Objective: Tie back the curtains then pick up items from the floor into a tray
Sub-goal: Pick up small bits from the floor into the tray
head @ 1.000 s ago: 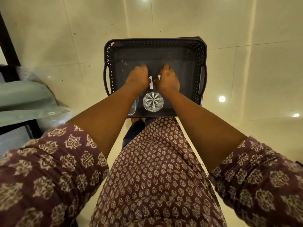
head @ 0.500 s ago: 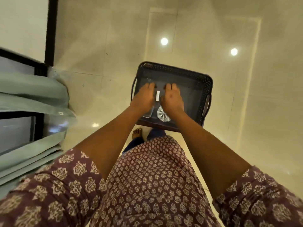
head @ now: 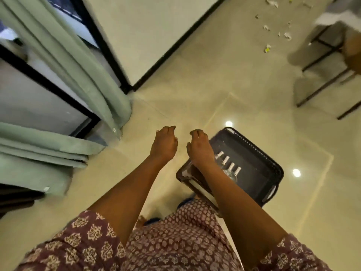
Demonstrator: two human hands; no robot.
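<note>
Both hands hovered empty, the left hand [head: 164, 145] and right hand [head: 199, 148] with fingers loosely curled, holding nothing, the dark tray [head: 259, 167] on the floor just beneath the right fingers [head: 196, 133], green curtains [head: 82, 75] hanging beyond the left.

The tray [head: 252, 169] on the floor at the right is dark, almost black, with a rim of small holes. Inside it lie small white pieces [head: 230, 165]. The curtains [head: 64, 61] at the left are pale green. The floor [head: 195, 79] is cream tile with black skirting [head: 175, 47]. The person's dress [head: 175, 241] is maroon with a cream floral print. Far right, white and yellow-green scraps [head: 267, 48] lie scattered.
</note>
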